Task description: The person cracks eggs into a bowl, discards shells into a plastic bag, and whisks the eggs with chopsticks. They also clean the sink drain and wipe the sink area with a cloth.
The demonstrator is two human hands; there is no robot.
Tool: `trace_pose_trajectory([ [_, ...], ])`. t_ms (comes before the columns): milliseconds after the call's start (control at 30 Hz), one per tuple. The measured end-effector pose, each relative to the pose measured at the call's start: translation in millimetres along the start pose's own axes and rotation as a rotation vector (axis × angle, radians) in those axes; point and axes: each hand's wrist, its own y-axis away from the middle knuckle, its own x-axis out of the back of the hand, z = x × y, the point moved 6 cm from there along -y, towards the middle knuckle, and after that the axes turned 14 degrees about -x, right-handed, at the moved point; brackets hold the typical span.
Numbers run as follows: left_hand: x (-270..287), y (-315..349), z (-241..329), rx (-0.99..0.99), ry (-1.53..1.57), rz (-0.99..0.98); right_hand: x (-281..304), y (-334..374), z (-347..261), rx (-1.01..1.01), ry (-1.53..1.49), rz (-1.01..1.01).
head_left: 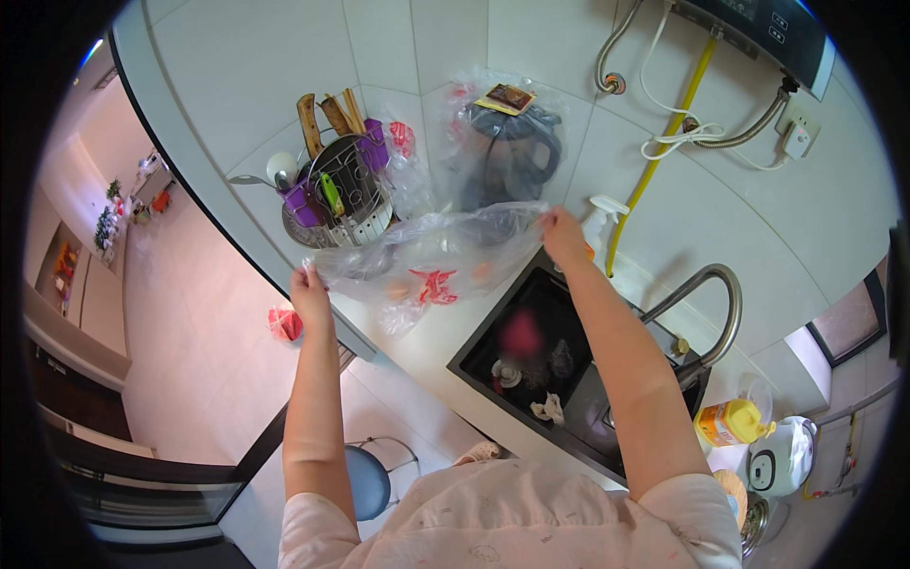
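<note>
A clear plastic bag with a red print [438, 284] is stretched between my two hands above the white counter [384, 343]. My left hand [310, 296] pinches its left end, close to the counter's edge. Up at the far right corner of the bag, my right hand [563, 239] grips it with closed fingers, beside a white spray bottle [599, 220]. Blurry shapes show through the film, and I cannot tell whether they are inside or behind it. Just beyond the bag stands a dark jug-like appliance [512, 161] wrapped in clear plastic.
A wire rack [372, 194] with knives and purple holders stands at the back left. The black sink [466, 366] and its curved faucet [730, 296] lie under and beside my right arm. A yellow bottle [735, 423] stands at right, a blue stool [366, 484] below.
</note>
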Motion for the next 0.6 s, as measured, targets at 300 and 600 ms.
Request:
trace_pose_trajectory([
  [300, -30.3, -49.4, 56.9, -0.230, -0.208, -0.120, 3.2, 7.2, -30.6, 0.002, -0.224, 0.003],
  [600, -126.0, 18.4, 106.3, -0.806, -0.268, -0.591, -53.4, 30.8, -39.3, 0.043, -0.239, -0.309],
])
